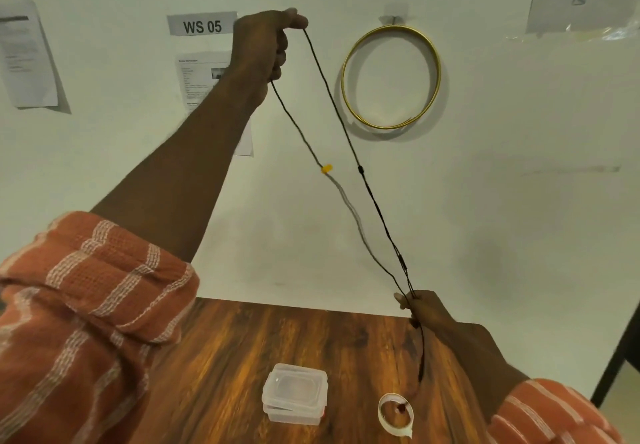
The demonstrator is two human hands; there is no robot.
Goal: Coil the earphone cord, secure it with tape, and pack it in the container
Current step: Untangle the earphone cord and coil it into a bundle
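Left hand (266, 41) raised, right hand (424, 308) low, earphone cord (360, 168) stretched between.

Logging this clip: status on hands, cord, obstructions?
Left hand raised, right hand low, both gripping earphone cord stretched between them, uncoiled. Container closed, tape roll on table. Nothing obstructing.

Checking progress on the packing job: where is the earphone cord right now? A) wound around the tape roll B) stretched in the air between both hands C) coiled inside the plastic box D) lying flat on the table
B: the cord runs taut from the raised left hand down to the right hand.
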